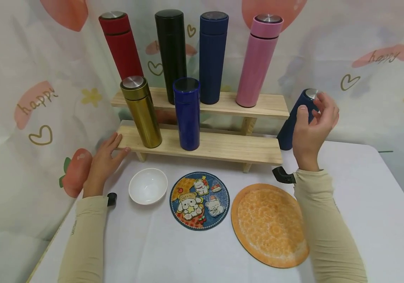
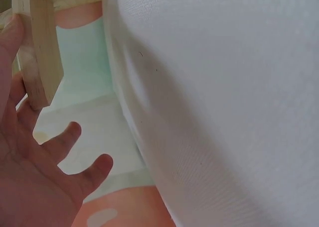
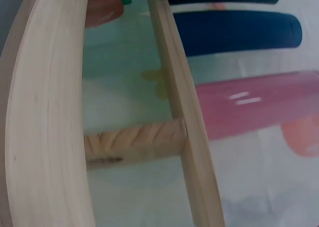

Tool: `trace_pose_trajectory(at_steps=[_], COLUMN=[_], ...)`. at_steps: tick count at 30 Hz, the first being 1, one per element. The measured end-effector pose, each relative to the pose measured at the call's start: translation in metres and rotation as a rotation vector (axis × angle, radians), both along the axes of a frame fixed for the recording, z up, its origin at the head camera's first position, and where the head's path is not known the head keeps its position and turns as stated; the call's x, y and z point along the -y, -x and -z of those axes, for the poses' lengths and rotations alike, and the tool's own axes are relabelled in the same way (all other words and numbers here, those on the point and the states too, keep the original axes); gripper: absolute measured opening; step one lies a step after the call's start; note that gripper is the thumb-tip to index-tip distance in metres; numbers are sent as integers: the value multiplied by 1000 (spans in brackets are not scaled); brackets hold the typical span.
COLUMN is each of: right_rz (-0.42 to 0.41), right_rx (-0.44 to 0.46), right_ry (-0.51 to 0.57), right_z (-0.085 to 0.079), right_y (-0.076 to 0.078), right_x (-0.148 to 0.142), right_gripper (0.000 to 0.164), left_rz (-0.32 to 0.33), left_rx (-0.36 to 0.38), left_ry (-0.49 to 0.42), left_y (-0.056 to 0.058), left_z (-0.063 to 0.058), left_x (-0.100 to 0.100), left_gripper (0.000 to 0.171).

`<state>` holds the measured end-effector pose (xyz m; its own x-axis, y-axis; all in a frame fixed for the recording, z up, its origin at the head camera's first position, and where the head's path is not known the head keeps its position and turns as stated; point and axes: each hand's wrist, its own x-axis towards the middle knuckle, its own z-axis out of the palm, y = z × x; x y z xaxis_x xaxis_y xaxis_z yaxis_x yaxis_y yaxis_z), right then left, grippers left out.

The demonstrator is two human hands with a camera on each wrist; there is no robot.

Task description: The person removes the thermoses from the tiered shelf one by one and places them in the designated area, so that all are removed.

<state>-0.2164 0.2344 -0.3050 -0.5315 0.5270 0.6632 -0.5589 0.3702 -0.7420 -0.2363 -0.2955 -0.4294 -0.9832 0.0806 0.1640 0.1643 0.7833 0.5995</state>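
My left hand (image 1: 103, 163) rests at the left end of the two-tier wooden stand (image 1: 223, 147), its thumb by the lower plank's front edge. In the left wrist view its fingers spread around the plank end (image 2: 42, 57). My right hand (image 1: 313, 129) is raised in front of a dark blue thermos (image 1: 288, 124) beside the stand's right end, fingers loosely bent and apart from the thumb. A gold thermos (image 1: 141, 114) and a bright blue thermos (image 1: 187, 118) stand on the lower tier. Red (image 1: 122, 47), black (image 1: 171, 55), navy (image 1: 213, 59) and pink (image 1: 260, 63) thermoses stand on the upper tier.
In front of the stand lie a white bowl (image 1: 148, 186), a round cartoon mat (image 1: 200, 202) and a round orange-brown mat (image 1: 269, 226) on the white tablecloth (image 1: 173, 255). A patterned curtain (image 1: 364, 94) hangs behind. The right forearm overlaps the orange-brown mat's edge.
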Motion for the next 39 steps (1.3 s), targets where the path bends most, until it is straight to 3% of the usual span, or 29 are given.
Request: trace_pose_trajectory(at_steps=[3, 6, 13, 25, 31, 39], right_rz=[-17, -61, -255, -494, -565, -636], right_rx=[-7, 14, 34, 31, 49, 124], right_ry=[-62, -105, -146, -43, 11, 7], right_z=[-3, 5, 26, 35, 36, 38], right_y=[-5, 1, 14, 13, 15, 21], right_x=[12, 16, 28, 76, 98, 120], right_gripper=[46, 56, 69, 72, 72, 72], left_rz=[1, -1, 1, 12, 5, -3], left_rx=[-2, 4, 5, -18, -9, -4], left_ry=[3, 5, 9, -2, 2, -4], left_y=[1, 1, 0, -2, -2, 1], left_z=[0, -1, -2, -1, 3, 3], left_x=[-1, -1, -1, -1, 0, 1], left_gripper=[77, 77, 78, 76, 77, 79])
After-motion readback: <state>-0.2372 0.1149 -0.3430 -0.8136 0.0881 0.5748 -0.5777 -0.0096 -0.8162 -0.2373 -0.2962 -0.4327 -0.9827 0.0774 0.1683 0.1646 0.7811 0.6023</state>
